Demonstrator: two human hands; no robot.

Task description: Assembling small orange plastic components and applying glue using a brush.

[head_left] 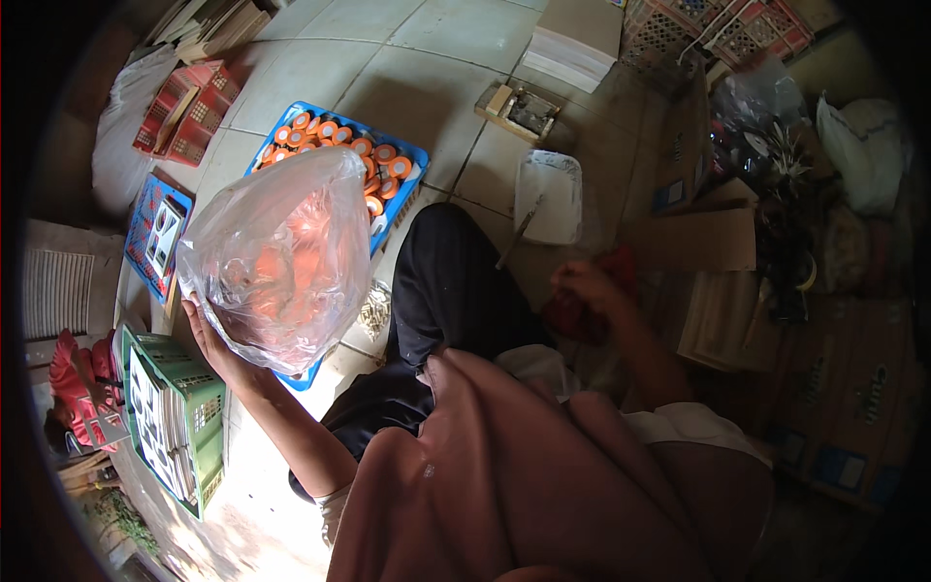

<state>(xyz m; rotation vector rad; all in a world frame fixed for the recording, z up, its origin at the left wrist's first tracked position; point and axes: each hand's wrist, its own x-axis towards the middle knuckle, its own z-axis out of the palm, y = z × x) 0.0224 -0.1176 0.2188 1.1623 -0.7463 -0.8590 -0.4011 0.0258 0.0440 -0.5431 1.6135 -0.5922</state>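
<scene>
A large clear plastic bag with orange contents stands in front of me on the left. My left hand grips its lower left side, the fingers partly hidden by the plastic. Beneath and behind the bag is a blue crate filled with round orange discs with pale centres. To the right of my knee, my right hand is in shadow with its fingers curled together, above a dark red bag or cloth. Whatever its fingertips hold is too dark to make out.
A white tray with a stick lies beyond my knee, near a small wooden box and a paper stack. At left are a green crate, a blue basket and a red crate. Cardboard boxes stand right.
</scene>
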